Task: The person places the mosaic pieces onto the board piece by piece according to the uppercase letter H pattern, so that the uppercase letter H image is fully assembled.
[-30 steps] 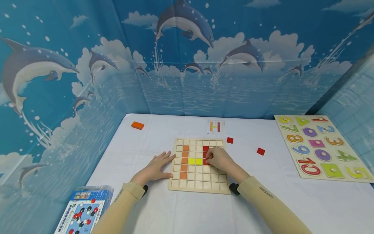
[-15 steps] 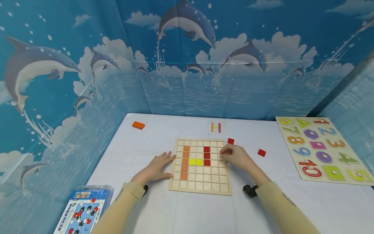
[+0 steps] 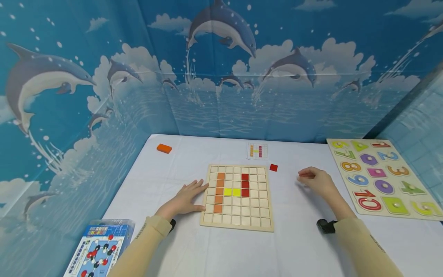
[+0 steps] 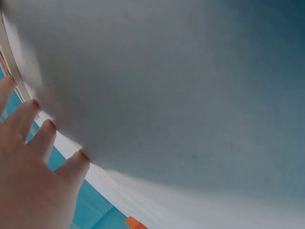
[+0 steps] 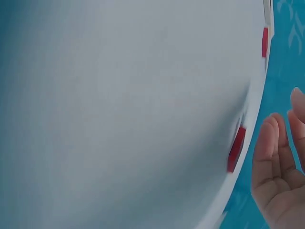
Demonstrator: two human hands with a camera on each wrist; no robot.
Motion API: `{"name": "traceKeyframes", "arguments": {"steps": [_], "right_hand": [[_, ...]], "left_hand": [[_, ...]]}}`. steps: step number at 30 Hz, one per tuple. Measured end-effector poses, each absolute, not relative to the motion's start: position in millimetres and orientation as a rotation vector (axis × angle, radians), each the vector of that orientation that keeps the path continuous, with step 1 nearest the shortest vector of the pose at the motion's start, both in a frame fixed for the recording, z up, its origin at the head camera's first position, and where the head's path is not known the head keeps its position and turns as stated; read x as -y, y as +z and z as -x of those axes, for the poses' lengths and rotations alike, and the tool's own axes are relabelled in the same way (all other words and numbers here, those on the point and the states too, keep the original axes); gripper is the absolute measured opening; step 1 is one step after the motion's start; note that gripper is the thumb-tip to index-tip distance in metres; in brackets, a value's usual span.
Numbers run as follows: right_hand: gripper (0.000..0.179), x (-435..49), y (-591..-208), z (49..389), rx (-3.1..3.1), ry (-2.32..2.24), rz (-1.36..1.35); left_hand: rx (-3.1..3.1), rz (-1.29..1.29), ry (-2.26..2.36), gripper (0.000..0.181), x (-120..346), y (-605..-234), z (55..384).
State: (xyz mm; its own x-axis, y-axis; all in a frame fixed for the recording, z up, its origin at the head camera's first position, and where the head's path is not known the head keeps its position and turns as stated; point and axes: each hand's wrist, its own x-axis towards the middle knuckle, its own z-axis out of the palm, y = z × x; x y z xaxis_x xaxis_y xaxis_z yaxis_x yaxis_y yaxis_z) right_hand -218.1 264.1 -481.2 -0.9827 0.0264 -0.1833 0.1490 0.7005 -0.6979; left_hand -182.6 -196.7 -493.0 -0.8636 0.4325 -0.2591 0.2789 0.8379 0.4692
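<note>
A wooden grid board (image 3: 245,210) lies mid-table, with a column of orange tiles (image 3: 219,191), a row of two yellow tiles (image 3: 232,192) and a column of three red tiles (image 3: 245,184) in its squares. My left hand (image 3: 184,201) rests at the board's left edge, fingers spread, with fingertip and thumb at the rim. Off to the board's right, my right hand (image 3: 315,181) hovers with fingers bent loosely and nothing between them. The right wrist view shows a red tile (image 5: 236,150) on the cloth beside that hand; in the head view the hand hides it.
Another red tile (image 3: 273,167) lies by the board's upper right corner, near a pattern card (image 3: 257,151). An orange block (image 3: 164,148) is at the back left. A number puzzle board (image 3: 384,177) occupies the right side, and a boxed set (image 3: 98,248) the front left.
My right hand has left the red column on the board and moved right, over the place of the outer loose red tile. The left hand stays at the board's edge.
</note>
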Motion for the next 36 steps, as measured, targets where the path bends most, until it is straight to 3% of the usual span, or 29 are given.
{"name": "traceKeyframes", "arguments": {"steps": [12,21,36], "right_hand": [[0.049,-307.0,-484.9,219.4,-2.672,-1.141,-0.317],[0.055,-306.2,-488.8,223.0,-2.614,-1.095,-0.301],[0.048,-299.2,-486.7,229.8,-2.630,-0.953,-0.278]], "left_hand": [[-2.663,-0.547,0.599,0.082,196.5,-493.0,183.3],[-2.667,-0.538,0.598,0.082,197.0,-494.7,184.0],[-2.665,-0.531,0.601,0.083,196.7,-494.0,182.9]]}}
